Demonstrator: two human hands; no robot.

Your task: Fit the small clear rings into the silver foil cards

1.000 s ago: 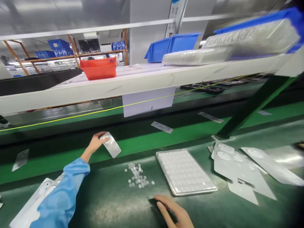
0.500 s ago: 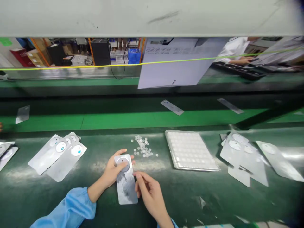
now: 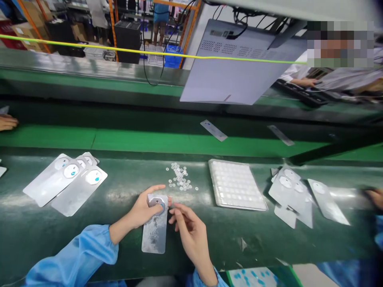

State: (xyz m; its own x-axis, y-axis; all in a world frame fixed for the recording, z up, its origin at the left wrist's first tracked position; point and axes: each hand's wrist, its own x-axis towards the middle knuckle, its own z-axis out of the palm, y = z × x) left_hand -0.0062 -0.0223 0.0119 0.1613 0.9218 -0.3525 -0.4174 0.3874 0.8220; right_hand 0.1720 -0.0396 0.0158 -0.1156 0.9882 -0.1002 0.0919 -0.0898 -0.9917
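My left hand [image 3: 140, 210] is closed on a silver rectangular plate [image 3: 154, 235], its thumb pressed over the round part near the top end. Some blue shows beside that thumb. The plate is tilted above the green bench, its lower half smudged grey. Just right of the plate, my right hand [image 3: 193, 233] has its fingers curled and thumb drawn close to the index finger. Whatever may be between those fingertips is too small to make out. Beyond both hands lies a loose scatter of small whitish round pieces [image 3: 180, 177].
Similar silver plates [image 3: 70, 185] overlap at left, and more plates [image 3: 295, 193] lie at right. A white compartment tray [image 3: 237, 185] stands between. Single plates [image 3: 214, 130] rest on the green strip behind. A monitor's back [image 3: 221, 75] hangs above. Other people's hands [image 3: 7, 122] show at both side edges.
The view has tilted upward and swung slightly. My right fingertips have drawn a little away from the plate's edge. Blue now shows by my left thumb. Another person's hand has appeared at the right edge.
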